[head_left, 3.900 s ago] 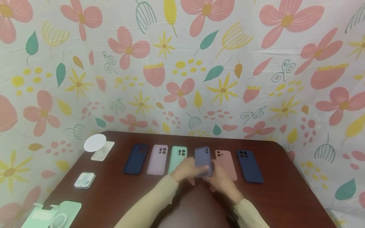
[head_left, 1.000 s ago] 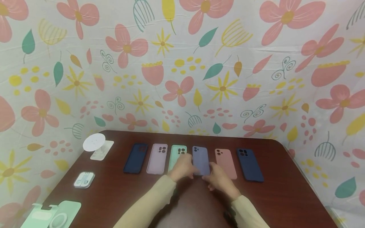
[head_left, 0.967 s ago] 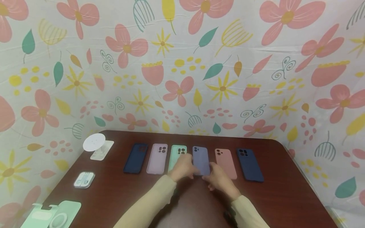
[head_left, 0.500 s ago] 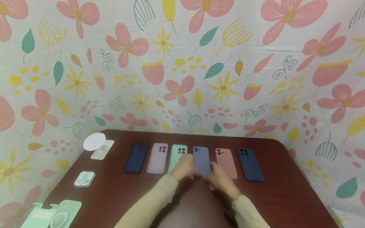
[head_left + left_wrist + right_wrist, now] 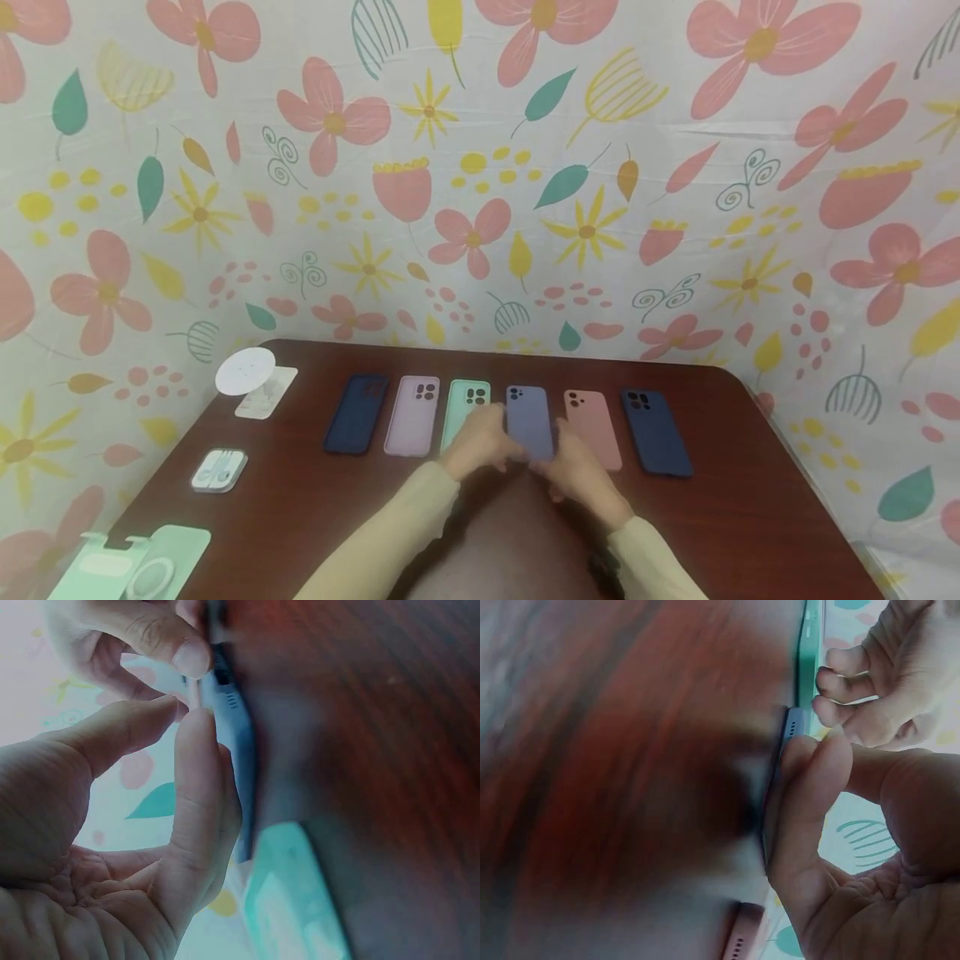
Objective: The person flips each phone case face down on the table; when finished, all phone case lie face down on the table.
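At 12 o'clock the periwinkle phone case (image 5: pixel 529 417) lies on the table (image 5: pixel 750 517), my left hand (image 5: pixel 480 439) at its 7 o'clock corner, thumb parted from fingers, my right hand (image 5: pixel 579 468) touching its 5 o'clock corner, grip unclear to me.

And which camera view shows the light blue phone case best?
The head view: the light blue phone case shows nearly its whole back from above. Both wrist views show mainly its side, partly behind fingers.
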The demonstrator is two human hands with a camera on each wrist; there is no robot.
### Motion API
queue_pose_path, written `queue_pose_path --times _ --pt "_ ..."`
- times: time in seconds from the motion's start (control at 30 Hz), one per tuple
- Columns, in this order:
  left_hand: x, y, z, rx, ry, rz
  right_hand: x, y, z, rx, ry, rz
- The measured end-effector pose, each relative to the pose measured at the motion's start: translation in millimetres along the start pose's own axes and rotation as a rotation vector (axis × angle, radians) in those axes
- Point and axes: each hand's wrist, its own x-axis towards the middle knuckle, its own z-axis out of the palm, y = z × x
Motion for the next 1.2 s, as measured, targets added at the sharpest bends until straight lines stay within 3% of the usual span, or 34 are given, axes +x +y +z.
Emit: queue_pose_path --times 0.13,0.3,0.47,0.7,0.93,1.2 --pt "-8.2 1.6 -12.9 0.059 0.022 0.030 -3.2 -7 3 0.052 -0.003 -0.005" --pt "-16.0 -0.4 -32.5 0.150 0.053 0.000 -2.7 -16 12 0.077 -0.067 -0.023" --pt "-23.8 -10.9 -50.8 0.136 0.080 -0.036 -0.7 -26 22 0.102 -0.119 -0.070" --pt "-29.2 -31.4 -71.9 0.139 0.065 -0.078 1.9 -42 39 0.127 -0.155 -0.102" --pt "-26.6 -43.5 -76.9 0.185 0.014 -0.098 10.7 -49 53 0.110 -0.182 -0.133" --pt "-23.4 -44.8 -76.1 0.190 -0.011 -0.090 16.9 -51 59 0.072 -0.185 -0.175"
